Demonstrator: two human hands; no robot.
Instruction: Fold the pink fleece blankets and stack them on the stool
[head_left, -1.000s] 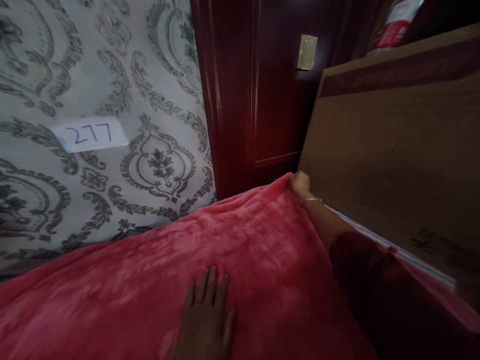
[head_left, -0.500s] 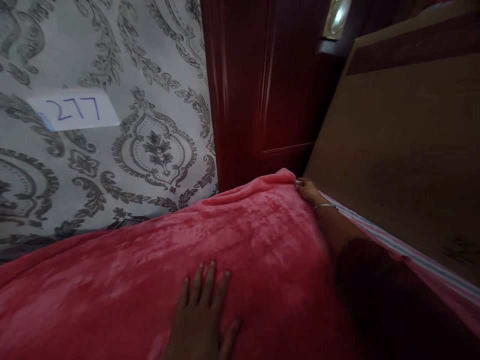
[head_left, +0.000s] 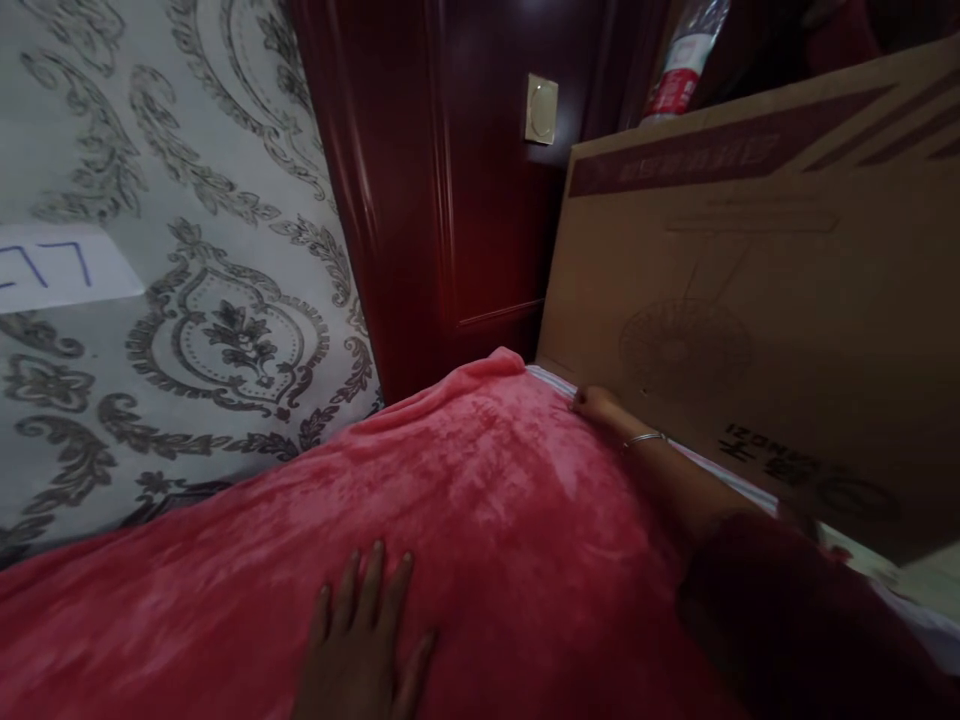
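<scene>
A plush pink-red blanket (head_left: 480, 500) is spread over the surface in front of me, with a small raised fold at its far corner. My left hand (head_left: 360, 630) lies flat on it, fingers spread, palm down. My right hand (head_left: 596, 402), with a thin bracelet at the wrist, reaches to the blanket's right edge just short of that corner. Its fingers are curled on the edge, and the fingertips are partly hidden. A pale striped strip of fabric (head_left: 551, 378) shows along this edge, beside the cardboard box.
The large cardboard box (head_left: 675, 260) stands upright along the right side. A plastic bottle (head_left: 679, 75) rises behind its top edge. Ahead is a dark red wooden panel (head_left: 480, 220); patterned wallpaper (head_left: 247, 330) with a numbered paper (head_left: 67, 270) covers the left.
The view has turned to the right. My right hand has moved from the far corner along the blanket's right edge, towards me. My left hand stays flat on the blanket.
</scene>
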